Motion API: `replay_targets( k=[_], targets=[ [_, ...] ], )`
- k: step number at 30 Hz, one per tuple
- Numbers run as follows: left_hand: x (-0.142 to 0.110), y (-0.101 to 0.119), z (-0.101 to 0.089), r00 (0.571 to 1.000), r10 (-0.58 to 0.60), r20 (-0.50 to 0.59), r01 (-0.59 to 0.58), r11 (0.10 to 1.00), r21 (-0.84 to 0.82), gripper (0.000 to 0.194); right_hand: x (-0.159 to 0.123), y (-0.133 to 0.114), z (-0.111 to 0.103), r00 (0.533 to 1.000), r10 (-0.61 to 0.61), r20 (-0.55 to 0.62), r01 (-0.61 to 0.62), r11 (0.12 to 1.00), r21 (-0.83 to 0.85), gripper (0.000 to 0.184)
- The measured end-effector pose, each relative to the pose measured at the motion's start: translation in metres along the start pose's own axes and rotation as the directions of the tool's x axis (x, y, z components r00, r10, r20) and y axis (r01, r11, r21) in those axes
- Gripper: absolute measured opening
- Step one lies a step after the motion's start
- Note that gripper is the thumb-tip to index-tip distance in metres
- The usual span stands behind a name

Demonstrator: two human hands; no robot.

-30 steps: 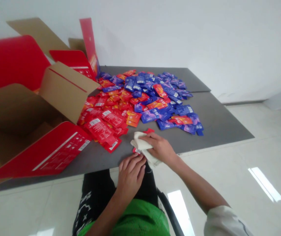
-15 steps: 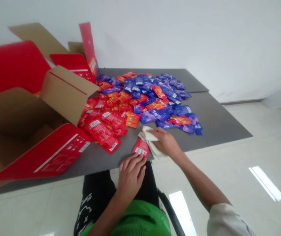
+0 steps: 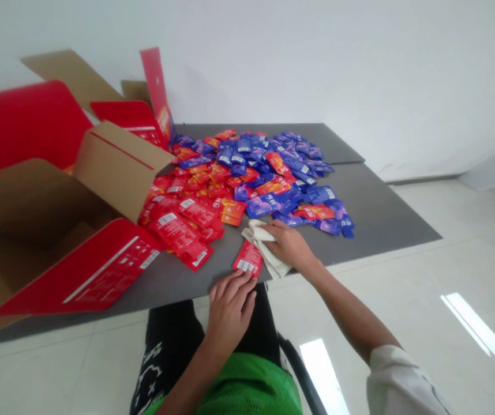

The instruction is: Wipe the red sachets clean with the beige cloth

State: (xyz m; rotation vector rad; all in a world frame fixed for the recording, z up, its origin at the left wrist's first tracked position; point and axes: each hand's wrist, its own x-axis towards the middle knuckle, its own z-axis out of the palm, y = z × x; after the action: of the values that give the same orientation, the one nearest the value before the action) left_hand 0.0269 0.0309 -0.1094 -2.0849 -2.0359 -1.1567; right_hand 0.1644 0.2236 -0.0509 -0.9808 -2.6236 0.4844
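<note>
My grips: 2, the left grip (image 3: 230, 311) and the right grip (image 3: 288, 246)
Cloths under my grip: 1, a white cloth (image 3: 265, 245)
Sachets lying apart by me: 1, a red sachet (image 3: 248, 259)
Cardboard boxes beside me: 1, an open cardboard box (image 3: 117, 167)
Panels in my worktop: 2, grey panels (image 3: 381, 213)
Sachets in the heap: too many for me to count, a heap of red, orange and blue sachets (image 3: 239, 184)

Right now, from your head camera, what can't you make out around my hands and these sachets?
- Print on the heaped sachets: too small and blurred to read in the head view.
- Lower sachets in the heap: hidden by those lying on top.
- White cloth: the right hand hides its middle and whatever lies beneath.
- Cardboard box: the head view's left edge cuts it off, and its flaps hide part of the inside.
</note>
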Motion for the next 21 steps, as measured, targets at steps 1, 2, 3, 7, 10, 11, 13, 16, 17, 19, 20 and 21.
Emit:
replay_targets(
  k=[1,2,3,7,10,11,13,16,17,19,20,21],
  targets=[
    [0.000,0.000,0.000,1.000,0.001,0.000,-0.001,1.000,0.001,0.028,0.001,0.001,-0.004,1.000,0.013,-0.004,-0.013,1.000,-0.025,0.041],
    [0.000,0.000,0.000,1.000,0.002,0.002,-0.002,1.000,0.001,0.028,-0.002,-0.002,-0.006,1.000,0.009,0.000,-0.009,0.999,-0.037,0.042],
    [-0.001,0.000,0.001,1.000,-0.002,0.005,0.002,1.000,0.002,0.028,-0.007,-0.008,-0.006,1.000,-0.016,0.015,0.016,0.999,-0.033,0.044],
    [-0.003,-0.001,0.003,0.999,-0.049,0.007,0.049,0.998,0.034,0.015,-0.030,-0.036,0.008,0.978,-0.166,0.124,0.158,0.985,0.075,0.045],
    [-0.003,-0.001,0.003,0.999,-0.033,0.008,0.033,0.999,0.013,0.020,-0.022,-0.028,0.014,0.987,-0.123,0.104,0.114,0.990,0.086,0.045],
    [-0.002,-0.001,0.002,1.000,-0.021,0.010,0.021,1.000,-0.001,0.024,-0.016,-0.020,0.013,0.994,-0.081,0.072,0.077,0.995,0.068,0.044],
    [-0.001,-0.001,0.002,1.000,-0.008,0.007,0.008,1.000,-0.013,0.028,-0.003,-0.004,0.006,1.000,-0.002,0.008,0.002,1.000,0.012,0.042],
    [-0.001,-0.001,0.002,1.000,-0.013,0.002,0.013,1.000,-0.018,0.028,-0.002,-0.001,-0.002,0.999,0.012,-0.046,-0.013,0.999,-0.030,0.042],
    [-0.002,-0.001,0.003,1.000,-0.017,0.005,0.017,1.000,-0.020,0.028,-0.007,-0.007,-0.002,0.999,-0.021,-0.042,0.020,1.000,-0.016,0.045],
    [-0.003,-0.001,0.004,0.999,-0.038,0.006,0.038,0.999,-0.019,0.024,-0.020,-0.022,0.003,0.994,-0.110,0.005,0.110,0.993,0.044,0.050],
    [-0.004,-0.001,0.004,0.999,-0.050,0.003,0.050,0.999,-0.016,0.020,-0.026,-0.029,0.007,0.989,-0.145,0.035,0.142,0.986,0.082,0.050],
    [-0.004,-0.001,0.004,0.998,-0.059,0.000,0.059,0.998,-0.014,0.018,-0.029,-0.033,0.011,0.984,-0.166,0.063,0.158,0.981,0.116,0.049]
  ],
)
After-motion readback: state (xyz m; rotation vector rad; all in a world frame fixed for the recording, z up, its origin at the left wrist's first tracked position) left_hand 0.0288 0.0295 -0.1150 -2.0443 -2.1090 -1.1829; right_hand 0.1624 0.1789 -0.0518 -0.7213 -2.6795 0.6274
